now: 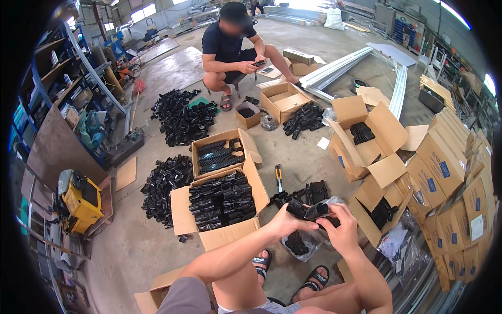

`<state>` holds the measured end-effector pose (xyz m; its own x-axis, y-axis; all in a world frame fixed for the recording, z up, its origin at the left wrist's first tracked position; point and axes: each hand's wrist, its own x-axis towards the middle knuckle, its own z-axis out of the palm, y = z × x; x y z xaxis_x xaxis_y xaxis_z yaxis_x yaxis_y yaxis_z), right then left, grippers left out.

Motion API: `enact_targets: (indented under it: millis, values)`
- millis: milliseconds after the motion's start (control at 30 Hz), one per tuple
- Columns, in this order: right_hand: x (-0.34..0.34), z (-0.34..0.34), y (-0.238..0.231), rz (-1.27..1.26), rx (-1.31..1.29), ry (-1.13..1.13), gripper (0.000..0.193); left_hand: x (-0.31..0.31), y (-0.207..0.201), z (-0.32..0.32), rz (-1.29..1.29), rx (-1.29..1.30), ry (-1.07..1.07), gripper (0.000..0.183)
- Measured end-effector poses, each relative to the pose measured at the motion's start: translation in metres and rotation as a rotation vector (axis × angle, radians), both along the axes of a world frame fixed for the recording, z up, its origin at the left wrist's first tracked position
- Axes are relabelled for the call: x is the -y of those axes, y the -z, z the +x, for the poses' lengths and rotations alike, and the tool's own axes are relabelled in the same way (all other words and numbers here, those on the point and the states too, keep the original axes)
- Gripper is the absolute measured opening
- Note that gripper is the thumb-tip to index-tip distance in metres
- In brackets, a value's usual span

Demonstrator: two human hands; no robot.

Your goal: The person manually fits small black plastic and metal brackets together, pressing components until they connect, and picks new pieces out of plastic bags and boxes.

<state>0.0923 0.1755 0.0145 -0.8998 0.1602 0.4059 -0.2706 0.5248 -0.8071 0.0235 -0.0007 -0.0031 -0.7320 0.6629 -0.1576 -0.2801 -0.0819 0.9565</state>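
Both my hands are raised over the floor in front of my knees, around a black plastic fitting (309, 210) with rounded ends. My left hand (285, 222) grips its left side, and my right hand (342, 230) holds the right side with bent fingers; part of the fitting is hidden behind them. Below lies a clear plastic bag (308, 251) with small black parts in it. Just beyond are a row of black parts (316, 191) and an orange-and-black handled tool (279, 177). To the left, an open carton (184, 213) is packed with black fittings.
A co-worker (230, 47) sits opposite, holding a small black part. Loose piles of black fittings (183, 118) (166, 191) lie at left. Open cartons (348, 152) and stacked cartons (434, 162) stand at right. A yellow machine (78, 204) is far left, near shelves.
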Motion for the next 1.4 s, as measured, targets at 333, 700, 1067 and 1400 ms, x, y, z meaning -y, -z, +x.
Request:
enact_targets:
  millis: [333, 700, 1067, 1400]
  values:
    - [-0.005, 0.005, 0.007, 0.081, 0.037, -0.099, 0.015, 0.003, -0.002, 0.0, 0.015, 0.005, -0.011, 0.033]
    - [-0.004, 0.001, 0.004, 0.025, -0.01, -0.024, 0.014, 0.001, -0.009, -0.002, -0.026, 0.044, -0.057, 0.035]
    - [-0.014, 0.006, 0.014, -0.094, 0.069, -0.132, 0.028, -0.003, -0.016, 0.003, -0.037, 0.106, -0.054, 0.034]
    - [-0.001, 0.014, -0.006, -0.169, 0.01, -0.122, 0.02, 0.001, -0.025, 0.008, -0.007, 0.032, -0.007, 0.04]
